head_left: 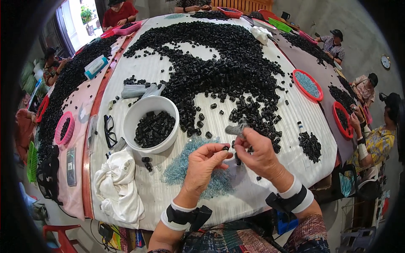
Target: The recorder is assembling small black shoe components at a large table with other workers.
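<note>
We look down on a broad white-covered counter point(291, 162) that fills most of the frame. A wide heap of black pieces point(228, 78) spreads from its upper part to the centre. Left of the lower centre we see a patch of pale blue bits point(179, 166), partly hidden behind our left hand point(204, 162); a crumpled white cloth point(119, 187) lies at lower left, and above it, to its right, stands a white bowl point(143, 107) holding more black pieces. Our right hand point(263, 156) is right of the lower centre, its grip closed around a grey bundle point(237, 129), the fingertips near those of the other hand. Dark glasses point(110, 131) lie just left of the bowl. Smallest is the little black piece point(226, 147), at the lower centre, pinched in our left grip between thumb and fingers.
</note>
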### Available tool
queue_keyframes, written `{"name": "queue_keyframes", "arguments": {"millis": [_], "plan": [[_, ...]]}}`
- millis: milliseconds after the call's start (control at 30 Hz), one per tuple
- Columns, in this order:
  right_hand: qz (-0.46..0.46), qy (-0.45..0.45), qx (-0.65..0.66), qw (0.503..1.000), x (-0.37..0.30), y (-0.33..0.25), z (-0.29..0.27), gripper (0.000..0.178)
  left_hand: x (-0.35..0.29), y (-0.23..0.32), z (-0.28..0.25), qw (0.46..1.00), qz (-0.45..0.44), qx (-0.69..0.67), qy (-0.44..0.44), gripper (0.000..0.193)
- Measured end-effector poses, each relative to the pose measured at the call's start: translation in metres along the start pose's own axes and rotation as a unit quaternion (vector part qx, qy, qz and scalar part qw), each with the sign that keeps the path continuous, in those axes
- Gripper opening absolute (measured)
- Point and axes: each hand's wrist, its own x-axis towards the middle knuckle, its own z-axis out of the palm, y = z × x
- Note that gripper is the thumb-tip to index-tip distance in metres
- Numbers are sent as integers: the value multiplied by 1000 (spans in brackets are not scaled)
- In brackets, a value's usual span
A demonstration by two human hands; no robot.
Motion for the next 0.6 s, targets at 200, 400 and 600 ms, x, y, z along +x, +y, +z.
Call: {"name": "queue_keyframes", "arguments": {"millis": [200,400,600], "plan": [[-115,9,-124,986,-9,-10,10,20,3,-6,-7,999,-9,-39,-14,11],[-84,64,-60,993,-15,-10,19,17,5,-7,-8,998,-28,-64,2,10],[5,77,43,996,-15,-7,24,12,3,-9,-9,996,-9,-92,-3,10]]}}
